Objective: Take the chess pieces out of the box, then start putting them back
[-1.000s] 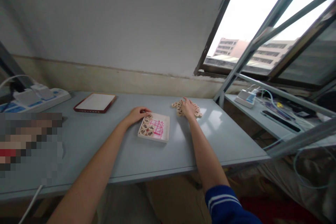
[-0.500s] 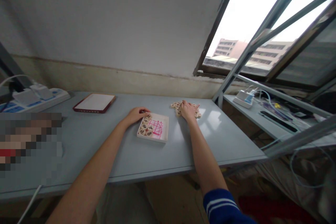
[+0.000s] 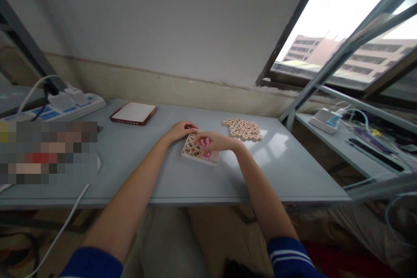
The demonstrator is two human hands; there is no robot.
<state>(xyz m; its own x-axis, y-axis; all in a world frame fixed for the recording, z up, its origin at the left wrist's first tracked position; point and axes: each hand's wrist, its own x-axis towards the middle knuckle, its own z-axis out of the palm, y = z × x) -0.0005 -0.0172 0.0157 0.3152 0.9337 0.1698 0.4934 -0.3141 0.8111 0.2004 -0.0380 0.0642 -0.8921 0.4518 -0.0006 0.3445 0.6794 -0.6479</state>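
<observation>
A shallow white box [image 3: 211, 159] stands on the desk, pink marks drawn on its floor. Round wooden Chinese chess pieces [image 3: 191, 144] with dark characters fill its left side in rows. My left hand [image 3: 182, 130] is closed on the box's far left corner, the thumb along the rim. Over the box's middle reaches my right hand [image 3: 215, 141], its thumb and fingers curved round a Chinese chess piece in the second row; the fingers partly cover it. Beyond, to the right, more pieces lie in a flat pile [image 3: 244, 129], with neither hand touching them.
A dark red box lid [image 3: 134, 114], white inside, lies at the back left. Left of it is a white power strip [image 3: 76, 105] with plugs and cables. A metal frame post [image 3: 298, 102] rises at the desk's right end. A blurred patch covers the left side.
My right hand has moved from the pile of pieces leftward and nearer, over the box. My left hand keeps its place at the box's corner. The camera view has shifted a little.
</observation>
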